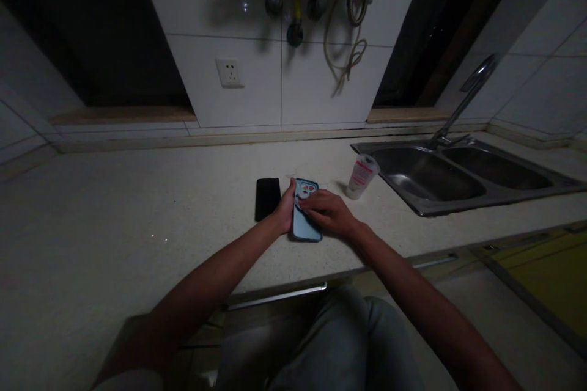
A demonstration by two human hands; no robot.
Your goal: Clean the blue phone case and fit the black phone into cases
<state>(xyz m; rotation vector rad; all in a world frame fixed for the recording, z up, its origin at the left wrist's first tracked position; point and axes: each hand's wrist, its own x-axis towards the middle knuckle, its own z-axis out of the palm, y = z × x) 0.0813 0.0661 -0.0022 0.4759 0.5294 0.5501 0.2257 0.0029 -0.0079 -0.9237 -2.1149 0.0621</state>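
Note:
A light blue phone case (304, 225) with a red and white picture near its top lies flat on the pale countertop (137, 220). My left hand (286, 208) grips its left edge, thumb up along the side. My right hand (328, 212) rests on the case from the right, fingers curled and pressing on its upper half. Just left of my left hand a black phone (267, 198) lies flat on the counter, untouched.
A clear plastic cup with a red label (361, 176) stands right of the case, beside a steel double sink (463, 178) with a tall tap (468, 95). A wall socket (230, 73) and hanging hoses (342, 24) are on the tiled wall behind.

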